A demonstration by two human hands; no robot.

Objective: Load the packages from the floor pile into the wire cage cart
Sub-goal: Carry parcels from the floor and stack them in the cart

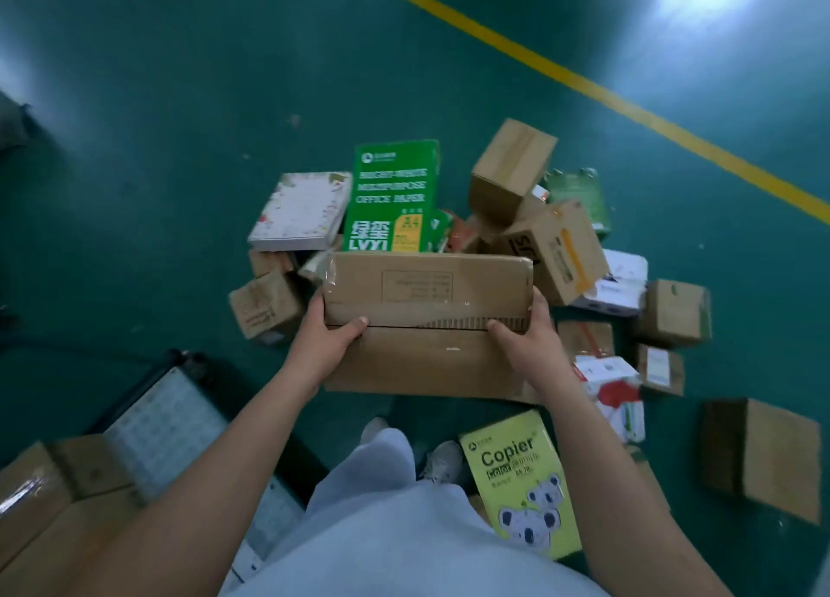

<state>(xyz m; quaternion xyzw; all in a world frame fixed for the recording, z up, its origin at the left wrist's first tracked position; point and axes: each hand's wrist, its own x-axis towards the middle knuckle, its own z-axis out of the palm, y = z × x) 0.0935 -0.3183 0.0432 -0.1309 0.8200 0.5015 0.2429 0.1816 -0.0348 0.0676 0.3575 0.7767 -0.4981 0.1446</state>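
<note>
Both arms stretched forward and down. Left hand point(325, 333) and right hand point(523, 338) grip opposite ends of box point(426, 291) (thumbs on top).

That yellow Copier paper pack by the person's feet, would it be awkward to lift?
The yellow Copier pack is probably dense and heavy for its size, being a full wrapped ream of paper. Its flat, blocky shape suggests it stays stiff and won't roll. The wrapper looks smooth, so it may be a bit slippery; a two-handed grip seems wise.
</note>
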